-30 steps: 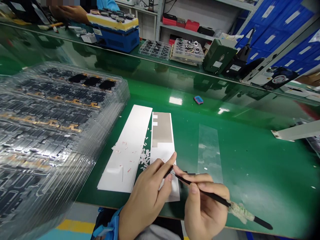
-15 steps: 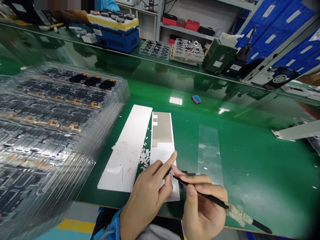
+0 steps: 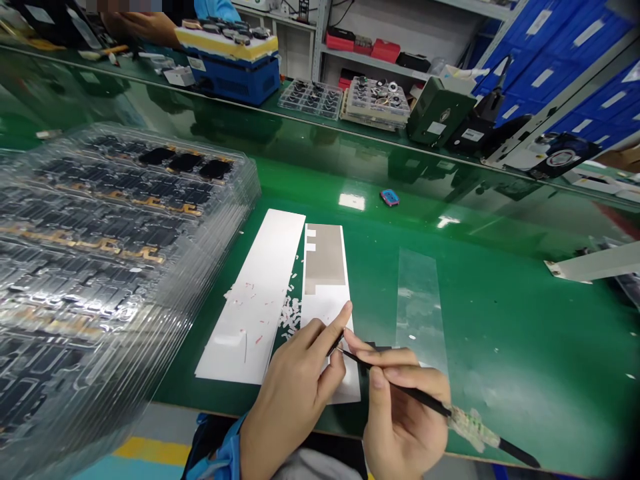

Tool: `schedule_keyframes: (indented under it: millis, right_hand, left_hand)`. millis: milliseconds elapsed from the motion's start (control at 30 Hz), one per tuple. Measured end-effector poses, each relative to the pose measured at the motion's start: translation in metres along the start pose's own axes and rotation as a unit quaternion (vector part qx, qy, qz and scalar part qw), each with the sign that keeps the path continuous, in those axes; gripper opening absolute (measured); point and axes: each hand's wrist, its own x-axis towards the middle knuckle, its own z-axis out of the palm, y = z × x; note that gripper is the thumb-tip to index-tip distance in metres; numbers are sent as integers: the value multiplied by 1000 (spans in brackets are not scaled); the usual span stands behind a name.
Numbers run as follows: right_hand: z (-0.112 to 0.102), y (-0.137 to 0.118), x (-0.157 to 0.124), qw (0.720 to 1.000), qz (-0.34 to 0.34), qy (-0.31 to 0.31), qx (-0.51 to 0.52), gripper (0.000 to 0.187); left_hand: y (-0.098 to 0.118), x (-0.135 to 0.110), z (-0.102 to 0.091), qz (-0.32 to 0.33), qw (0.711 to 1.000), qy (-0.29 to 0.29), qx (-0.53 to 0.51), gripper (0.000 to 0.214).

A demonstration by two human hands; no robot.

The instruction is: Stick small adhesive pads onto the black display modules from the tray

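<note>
My right hand (image 3: 407, 433) grips slim black tweezers (image 3: 425, 399), with tape wound round the handle. Their tip meets a small dark piece (image 3: 335, 344) pinched between the thumb and fingers of my left hand (image 3: 295, 377); its kind is too small and covered to make out. Both hands are above a white sheet (image 3: 327, 310) whose upper part carries a grey-brown adhesive area. A second white sheet (image 3: 250, 287) lies to the left, with tiny red and white scraps on it. Small white scraps (image 3: 290, 313) are scattered between the sheets. Partly behind my right hand lie flat black pieces (image 3: 379, 347).
A tall stack of clear trays (image 3: 200, 247) with dark screen parts stands at left. A clear film (image 3: 420, 300) lies at right, and a small blue-and-pink part (image 3: 389, 197) lies farther back. Across the bench, a person's hands (image 3: 150, 28) are near a blue machine (image 3: 240, 80).
My right hand and the tweezers have shifted slightly left. My left hand stays almost still. The small blue-and-pink part appears slightly farther left, and the person across the bench has moved their hands.
</note>
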Motion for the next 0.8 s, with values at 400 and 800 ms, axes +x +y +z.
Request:
schedule_keyframes:
  millis: [400, 800]
  right_hand:
    - [-3, 1, -2, 998, 39, 2, 56, 17]
    - [-10, -7, 77, 902, 102, -391, -154, 14]
  left_hand:
    - [-1, -2, 1, -21, 999, -14, -40, 58]
    - [17, 12, -29, -145, 946, 57, -285, 51]
